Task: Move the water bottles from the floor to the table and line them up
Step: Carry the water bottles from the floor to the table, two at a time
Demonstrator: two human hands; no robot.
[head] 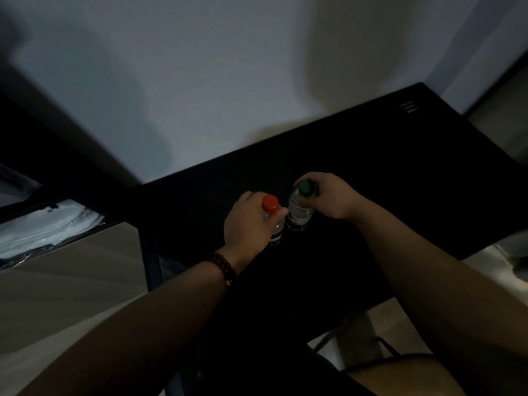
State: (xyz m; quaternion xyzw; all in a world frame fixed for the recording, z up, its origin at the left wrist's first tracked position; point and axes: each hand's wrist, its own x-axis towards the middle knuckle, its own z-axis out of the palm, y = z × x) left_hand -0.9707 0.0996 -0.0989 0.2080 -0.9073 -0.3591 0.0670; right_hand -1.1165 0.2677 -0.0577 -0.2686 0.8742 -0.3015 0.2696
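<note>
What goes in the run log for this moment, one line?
left hand: holds red-capped clear plastic bottle | right hand: holds green-capped clear plastic bottle | both upright, side by side on black table

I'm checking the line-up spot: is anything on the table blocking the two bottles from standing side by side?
Nothing visible. The left hand holds the red-capped bottle, the right hand the green-capped bottle, side by side on the bare black table.

You have one black table (357, 178) running diagonally from the lower centre of the frame to the upper right, its far edge against a pale wall. Two clear bottles stand upright on it at mid-frame, just beside each other: the red-capped bottle (273, 217) to the left, the green-capped bottle (301, 208) to the right. The tabletop is too dark to read its surface.
</note>
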